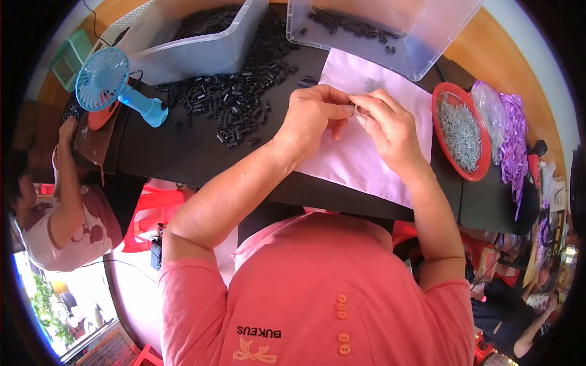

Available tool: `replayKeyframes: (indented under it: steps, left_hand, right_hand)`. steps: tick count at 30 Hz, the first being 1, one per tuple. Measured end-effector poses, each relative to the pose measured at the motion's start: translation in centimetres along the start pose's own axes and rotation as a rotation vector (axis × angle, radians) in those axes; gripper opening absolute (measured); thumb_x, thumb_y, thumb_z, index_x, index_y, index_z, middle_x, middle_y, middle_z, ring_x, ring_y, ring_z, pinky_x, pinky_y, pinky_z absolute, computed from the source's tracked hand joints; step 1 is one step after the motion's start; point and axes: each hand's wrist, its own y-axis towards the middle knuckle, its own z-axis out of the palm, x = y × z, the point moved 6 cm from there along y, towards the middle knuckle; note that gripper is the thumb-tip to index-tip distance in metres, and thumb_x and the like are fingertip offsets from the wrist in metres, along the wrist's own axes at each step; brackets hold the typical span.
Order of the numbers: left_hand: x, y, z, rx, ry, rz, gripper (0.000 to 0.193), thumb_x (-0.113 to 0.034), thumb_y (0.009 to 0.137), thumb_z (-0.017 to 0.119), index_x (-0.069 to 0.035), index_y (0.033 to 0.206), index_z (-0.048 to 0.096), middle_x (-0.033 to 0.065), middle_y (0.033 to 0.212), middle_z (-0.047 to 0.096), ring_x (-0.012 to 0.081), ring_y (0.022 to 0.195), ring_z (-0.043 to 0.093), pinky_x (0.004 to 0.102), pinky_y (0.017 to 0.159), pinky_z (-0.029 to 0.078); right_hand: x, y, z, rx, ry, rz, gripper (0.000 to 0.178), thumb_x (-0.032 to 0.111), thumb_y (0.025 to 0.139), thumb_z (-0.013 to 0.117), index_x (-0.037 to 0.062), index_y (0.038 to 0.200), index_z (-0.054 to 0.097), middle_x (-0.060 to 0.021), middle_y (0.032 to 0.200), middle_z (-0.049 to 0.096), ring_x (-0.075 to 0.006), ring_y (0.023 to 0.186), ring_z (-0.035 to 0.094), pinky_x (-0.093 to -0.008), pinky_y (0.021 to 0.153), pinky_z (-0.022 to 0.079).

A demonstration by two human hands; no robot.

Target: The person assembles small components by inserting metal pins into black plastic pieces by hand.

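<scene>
My left hand [312, 116] and my right hand [392, 129] meet above a pale pink cloth [372, 174], fingertips pinched together. Whatever they hold between them is tiny and mostly covered by the fingers, so I cannot make out its kind. Just beyond the fingertips a small heap of thin silvery metal pieces [373, 84] lies on the cloth. To the left of my left hand, a spread of small black tubular parts [229, 104] covers part of the dark table [165, 149].
A red oval basket [486, 160] of small metal pieces stands at the right, beside purple strips [514, 125]. Clear plastic bins [195, 60] with black parts line the back. A blue fan [146, 107] stands left; another person [67, 219] sits at the far left.
</scene>
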Motion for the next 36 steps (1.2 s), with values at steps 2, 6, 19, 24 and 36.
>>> replayKeyframes:
  steps: [2,6,19,24,36]
  left_hand:
    - [0.0,0.4,-0.3,-0.042,0.158,0.047,0.012,-0.001,0.081,0.069,0.006,0.089,0.064,0.0077,0.073,0.063,0.0124,0.057,0.056,0.0248,0.05,0.044]
    - [0.6,0.4,-0.1,-0.005,0.229,0.063,0.009,0.0,0.079,0.067,0.004,0.087,0.066,0.0055,0.07,0.061,0.0112,0.055,0.054,0.0252,0.047,0.044]
    - [1.2,0.3,0.7,0.077,0.5,0.203,0.021,-0.003,0.072,0.067,0.005,0.091,0.068,0.0099,0.087,0.069,0.0174,0.081,0.064,0.0306,0.077,0.051]
    - [1.1,0.4,0.8,0.079,0.482,0.237,0.02,-0.004,0.07,0.068,0.004,0.089,0.068,0.0147,0.085,0.069,0.0216,0.082,0.065,0.0323,0.078,0.051]
    - [0.9,0.0,1.4,0.096,0.661,0.264,0.017,-0.005,0.072,0.071,0.003,0.087,0.068,0.0064,0.078,0.067,0.0125,0.073,0.06,0.0268,0.071,0.05]
  right_hand:
    - [-1.0,-0.1,0.0,0.003,0.206,0.172,0.018,-0.004,0.078,0.065,0.0011,0.095,0.064,-0.0085,0.082,0.058,-0.0197,0.072,0.06,-0.0304,0.065,0.049]
    - [0.3,2.0,-0.4,0.082,0.268,0.295,0.012,-0.003,0.079,0.065,-0.0021,0.091,0.065,-0.0076,0.08,0.061,-0.015,0.073,0.061,-0.0266,0.066,0.048]
    - [-3.5,13.2,13.9,0.523,-0.215,-0.121,0.015,0.017,0.074,0.068,0.0068,0.084,0.065,-0.0088,0.087,0.065,-0.0291,0.081,0.063,-0.0422,0.068,0.048]
    - [-4.6,12.7,14.2,0.508,-0.263,-0.105,0.013,0.015,0.075,0.068,0.0066,0.083,0.064,-0.0086,0.087,0.064,-0.0291,0.08,0.063,-0.0419,0.068,0.048]
    - [-9.3,4.8,4.6,0.241,-0.279,-0.027,0.014,0.005,0.075,0.063,0.0063,0.088,0.068,-0.0083,0.085,0.062,-0.0257,0.074,0.063,-0.0363,0.066,0.049]
